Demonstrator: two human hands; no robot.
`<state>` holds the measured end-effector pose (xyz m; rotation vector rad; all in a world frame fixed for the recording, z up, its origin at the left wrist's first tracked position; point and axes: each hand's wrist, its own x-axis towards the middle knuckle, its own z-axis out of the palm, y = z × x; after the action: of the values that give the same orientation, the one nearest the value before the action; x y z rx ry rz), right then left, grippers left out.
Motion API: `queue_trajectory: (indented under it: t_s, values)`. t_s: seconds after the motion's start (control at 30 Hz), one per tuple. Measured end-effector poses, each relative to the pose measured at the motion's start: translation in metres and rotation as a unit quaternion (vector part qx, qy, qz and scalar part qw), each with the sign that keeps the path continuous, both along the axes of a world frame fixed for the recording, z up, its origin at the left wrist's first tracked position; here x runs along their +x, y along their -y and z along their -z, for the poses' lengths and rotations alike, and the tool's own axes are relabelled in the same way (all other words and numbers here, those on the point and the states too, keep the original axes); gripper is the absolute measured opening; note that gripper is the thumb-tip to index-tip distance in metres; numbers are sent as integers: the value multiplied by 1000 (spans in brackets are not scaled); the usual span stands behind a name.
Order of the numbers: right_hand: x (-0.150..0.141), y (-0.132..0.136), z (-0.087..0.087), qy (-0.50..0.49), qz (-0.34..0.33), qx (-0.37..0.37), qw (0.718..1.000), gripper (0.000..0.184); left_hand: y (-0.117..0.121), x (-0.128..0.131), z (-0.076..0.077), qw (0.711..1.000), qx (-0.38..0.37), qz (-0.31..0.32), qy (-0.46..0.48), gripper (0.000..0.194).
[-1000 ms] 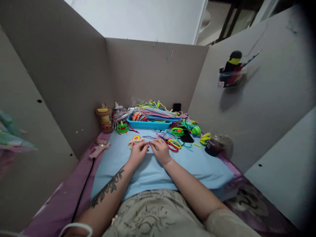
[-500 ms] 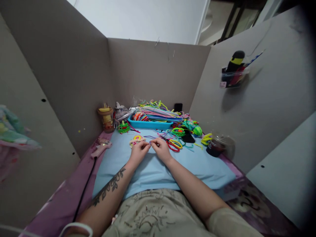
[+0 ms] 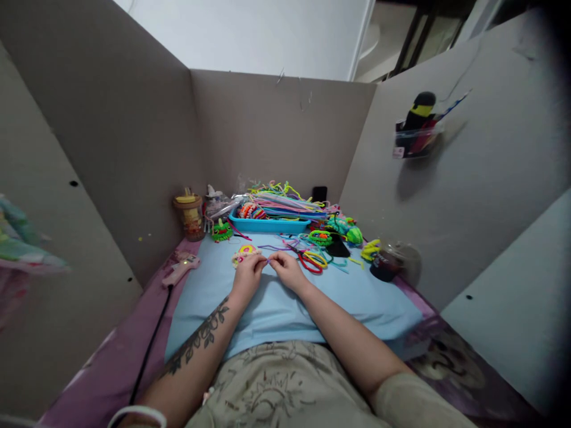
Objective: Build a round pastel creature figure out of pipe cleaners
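Observation:
My left hand [image 3: 247, 274] and my right hand [image 3: 287, 271] meet over a light blue pillow [image 3: 276, 297] on my lap. Both pinch a thin purple pipe cleaner [image 3: 269, 260] between their fingertips. Just beyond my left hand lies a small pink and yellow pipe-cleaner figure [image 3: 243, 254]. Red-handled scissors [image 3: 308, 261] and loose yellow and teal loops lie right of my right hand.
A blue tray [image 3: 267, 224] heaped with coloured pipe cleaners stands at the back. A yellow-lidded cup [image 3: 190, 215] stands at back left, a pink glue gun [image 3: 180, 266] with black cord on the left, and a dark lidded jar [image 3: 387, 263] on the right. Grey cardboard walls [image 3: 134, 154] enclose three sides.
Both hands stayed together on the purple pipe cleaner, with small finger movements. The camera swayed slightly.

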<state>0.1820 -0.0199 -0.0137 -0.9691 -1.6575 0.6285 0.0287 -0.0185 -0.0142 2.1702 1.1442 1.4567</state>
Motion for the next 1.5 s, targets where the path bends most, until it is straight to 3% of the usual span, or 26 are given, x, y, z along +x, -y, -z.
queue_trajectory:
  t_s: [0.4,0.63,0.93,1.27,1.5]
  values:
    - [1,5,-5,-32,1,-14,999,10,2,0,0,999,34,-4,-39,9]
    - [2,4,-4,-84,-33,-87,992,13,5,0,0,997,31,11,-64,11]
    - [11,-1,-4,-162,-152,-268,937,30,7,0,-2,996,44,20,-74,15]
    - [9,1,-6,-229,-187,-291,910,30,5,1,-1,997,51,35,-49,14]
    - [15,2,-9,-224,-268,-347,870,35,4,0,0,996,53,61,-24,13]
